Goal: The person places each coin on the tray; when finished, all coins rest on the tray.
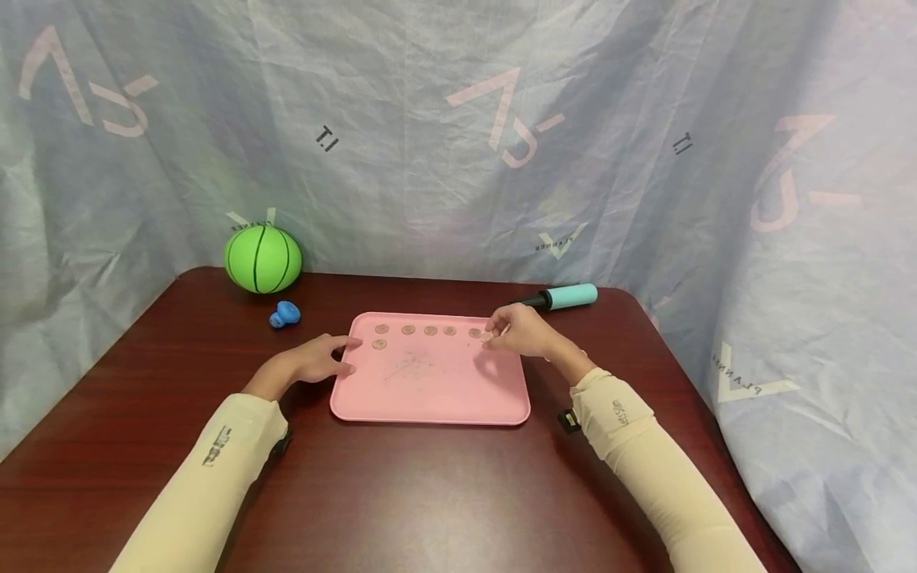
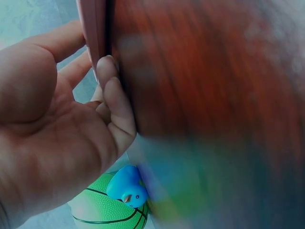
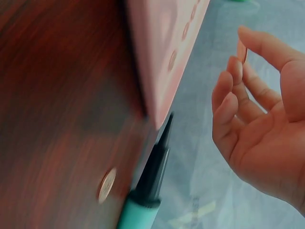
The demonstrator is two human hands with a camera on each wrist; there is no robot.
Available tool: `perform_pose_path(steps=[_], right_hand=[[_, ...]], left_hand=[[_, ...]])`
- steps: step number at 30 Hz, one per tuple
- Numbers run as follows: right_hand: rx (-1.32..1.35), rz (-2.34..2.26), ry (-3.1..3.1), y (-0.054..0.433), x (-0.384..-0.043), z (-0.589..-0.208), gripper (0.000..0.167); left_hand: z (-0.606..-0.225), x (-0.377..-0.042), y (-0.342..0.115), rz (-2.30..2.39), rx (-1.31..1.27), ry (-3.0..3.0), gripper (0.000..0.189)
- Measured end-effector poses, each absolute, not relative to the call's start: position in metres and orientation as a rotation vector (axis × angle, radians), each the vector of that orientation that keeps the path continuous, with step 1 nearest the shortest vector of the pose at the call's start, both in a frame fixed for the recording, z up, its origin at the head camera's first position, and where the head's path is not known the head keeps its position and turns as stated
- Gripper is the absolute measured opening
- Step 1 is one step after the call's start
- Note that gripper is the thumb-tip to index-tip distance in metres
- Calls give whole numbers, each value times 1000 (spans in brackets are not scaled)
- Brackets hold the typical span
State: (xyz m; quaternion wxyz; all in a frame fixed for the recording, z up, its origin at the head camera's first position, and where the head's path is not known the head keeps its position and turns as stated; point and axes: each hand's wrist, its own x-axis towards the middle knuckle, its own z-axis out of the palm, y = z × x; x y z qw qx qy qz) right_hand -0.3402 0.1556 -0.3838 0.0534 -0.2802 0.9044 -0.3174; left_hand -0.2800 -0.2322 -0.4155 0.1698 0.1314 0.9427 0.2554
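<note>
A pink tray (image 1: 430, 398) lies on the table with several coins (image 1: 431, 330) along its far edge. Another coin (image 1: 380, 344) sits just below the row's left end. My right hand (image 1: 526, 330) is over the tray's far right corner and pinches a coin (image 3: 242, 51) between thumb and fingertip. My left hand (image 1: 315, 358) holds the tray's left rim: thumb and index finger reach over it, while other fingers (image 2: 119, 105) curl against its outer side. On the table beside the tray, the right wrist view shows one more coin (image 3: 107, 185).
A green ball (image 1: 263, 259) stands at the far left, with a blue rubber duck (image 1: 285, 313) in front of it. Behind the tray's right corner lies a black tool with a turquoise handle (image 1: 571, 296). Printed grey cloth (image 1: 401, 175) hangs behind the dark wooden table (image 1: 430, 493).
</note>
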Motion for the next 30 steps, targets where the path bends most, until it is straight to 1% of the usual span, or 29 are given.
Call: perform_pose_path(steps=[6, 16, 26, 30], right_hand=[[-881, -946, 2751, 124, -343, -384, 20], [-824, -869, 2766, 77, -351, -392, 14], [-785, -816, 2770, 40, -348, -392, 17], [-723, -778, 2771, 30, -351, -398, 17]], left_hand=[[-416, -280, -231, 730, 385, 2674, 61], [-416, -278, -231, 738, 379, 2677, 60], [-416, -277, -232, 766, 382, 2666, 59], [-417, -278, -231, 767, 381, 2672, 59]])
